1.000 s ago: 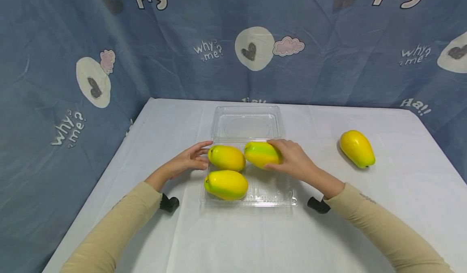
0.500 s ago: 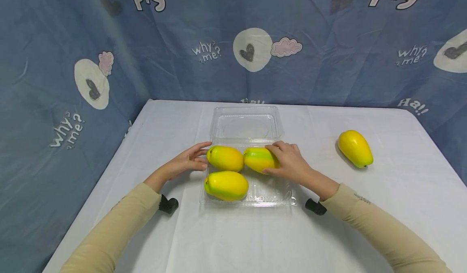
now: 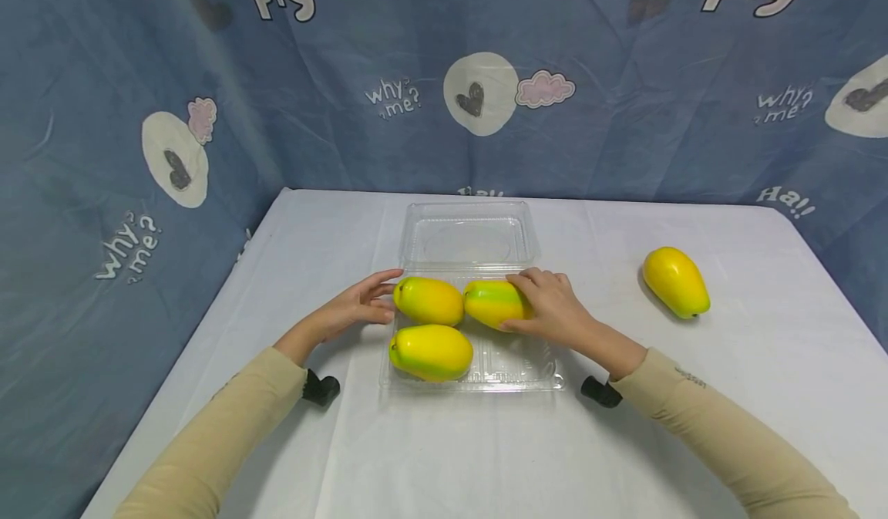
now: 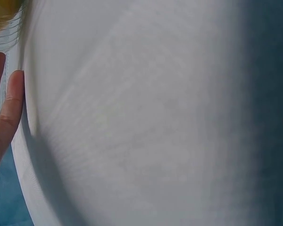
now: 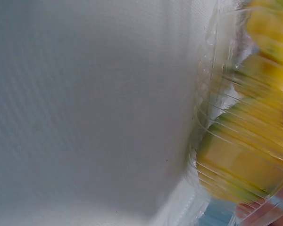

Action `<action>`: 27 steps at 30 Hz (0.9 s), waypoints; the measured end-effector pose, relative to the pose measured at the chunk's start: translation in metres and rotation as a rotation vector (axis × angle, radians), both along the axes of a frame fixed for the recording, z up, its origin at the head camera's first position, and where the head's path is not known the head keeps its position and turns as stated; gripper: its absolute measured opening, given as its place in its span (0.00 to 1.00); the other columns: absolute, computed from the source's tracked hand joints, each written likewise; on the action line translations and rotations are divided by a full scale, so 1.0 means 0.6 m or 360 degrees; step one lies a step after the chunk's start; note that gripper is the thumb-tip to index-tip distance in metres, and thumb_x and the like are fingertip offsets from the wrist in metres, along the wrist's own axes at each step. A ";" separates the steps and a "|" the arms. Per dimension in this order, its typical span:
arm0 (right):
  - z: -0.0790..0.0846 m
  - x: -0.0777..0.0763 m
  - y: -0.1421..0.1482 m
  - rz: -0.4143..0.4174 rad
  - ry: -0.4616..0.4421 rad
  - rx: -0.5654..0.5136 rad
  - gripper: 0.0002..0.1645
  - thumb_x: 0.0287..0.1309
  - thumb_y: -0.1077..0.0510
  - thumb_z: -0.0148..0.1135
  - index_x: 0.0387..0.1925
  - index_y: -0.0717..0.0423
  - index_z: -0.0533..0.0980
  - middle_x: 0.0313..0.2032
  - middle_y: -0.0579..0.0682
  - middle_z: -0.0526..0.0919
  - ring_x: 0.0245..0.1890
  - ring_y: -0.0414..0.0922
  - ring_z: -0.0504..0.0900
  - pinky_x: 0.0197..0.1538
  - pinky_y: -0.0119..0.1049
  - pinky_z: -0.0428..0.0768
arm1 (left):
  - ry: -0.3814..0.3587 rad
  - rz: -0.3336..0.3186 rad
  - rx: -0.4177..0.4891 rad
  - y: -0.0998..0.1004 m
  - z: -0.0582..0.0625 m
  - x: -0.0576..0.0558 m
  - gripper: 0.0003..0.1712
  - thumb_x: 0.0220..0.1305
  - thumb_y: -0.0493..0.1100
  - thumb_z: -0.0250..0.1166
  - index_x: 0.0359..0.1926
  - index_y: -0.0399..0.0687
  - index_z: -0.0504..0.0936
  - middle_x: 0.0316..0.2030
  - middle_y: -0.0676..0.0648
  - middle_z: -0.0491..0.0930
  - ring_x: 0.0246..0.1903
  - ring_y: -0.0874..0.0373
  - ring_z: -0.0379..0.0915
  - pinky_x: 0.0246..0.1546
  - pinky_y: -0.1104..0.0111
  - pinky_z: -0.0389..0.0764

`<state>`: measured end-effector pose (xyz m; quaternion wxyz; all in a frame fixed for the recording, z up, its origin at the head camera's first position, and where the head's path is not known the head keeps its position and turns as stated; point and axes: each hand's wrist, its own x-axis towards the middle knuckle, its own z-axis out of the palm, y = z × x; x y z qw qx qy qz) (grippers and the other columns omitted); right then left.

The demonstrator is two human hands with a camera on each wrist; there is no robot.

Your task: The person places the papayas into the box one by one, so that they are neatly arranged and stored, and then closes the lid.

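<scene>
1. Left grip (image 3: pixel 347 307): fingers spread, just beside the clear container (image 3: pixel 516 361); I cannot confirm contact. An inward nudge could skew the container.
2. Front-left mango (image 3: pixel 430 353): unheld in the container; I judge a knock could roll it.
3. Rear-left mango (image 3: pixel 428 301): unheld; a leftward shove from its neighbour could ride it up the wall.
4. Lid (image 3: pixel 466 234): laid back behind; fruit standing proud could obstruct closing.
5. Right grip (image 3: pixel 555 308): thumb and fingers pinching the rear-right mango (image 3: pixel 494 304) within the container; I judge a careless release could roll it forward.
6. Loose mango (image 3: pixel 676 282): on the worktop (image 3: pixel 444 457), well apart; a brushing sleeve could send it rolling.
</scene>
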<state>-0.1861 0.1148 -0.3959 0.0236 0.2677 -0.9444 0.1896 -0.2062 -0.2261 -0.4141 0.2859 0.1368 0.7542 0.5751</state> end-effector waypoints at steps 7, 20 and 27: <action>0.002 0.002 0.002 0.0006 -0.0009 -0.0016 0.45 0.42 0.41 0.69 0.58 0.61 0.68 0.51 0.58 0.73 0.50 0.55 0.70 0.52 0.49 0.63 | 0.0003 0.0002 -0.0005 0.000 0.000 -0.001 0.43 0.58 0.39 0.60 0.71 0.53 0.48 0.67 0.38 0.51 0.61 0.40 0.59 0.60 0.47 0.59; 0.005 0.005 0.004 0.0027 0.0017 -0.0051 0.43 0.41 0.42 0.70 0.57 0.59 0.69 0.52 0.58 0.72 0.51 0.55 0.70 0.50 0.49 0.65 | 0.0006 -0.0006 0.0004 -0.001 0.000 -0.001 0.43 0.58 0.38 0.59 0.71 0.53 0.48 0.67 0.37 0.51 0.60 0.41 0.60 0.60 0.48 0.60; 0.012 0.006 0.009 0.0029 -0.0014 -0.0076 0.44 0.41 0.44 0.70 0.58 0.61 0.68 0.55 0.60 0.71 0.54 0.58 0.68 0.55 0.53 0.65 | 0.0018 -0.0032 0.0011 -0.001 0.002 0.000 0.44 0.58 0.37 0.59 0.71 0.51 0.47 0.68 0.36 0.50 0.61 0.40 0.60 0.60 0.48 0.60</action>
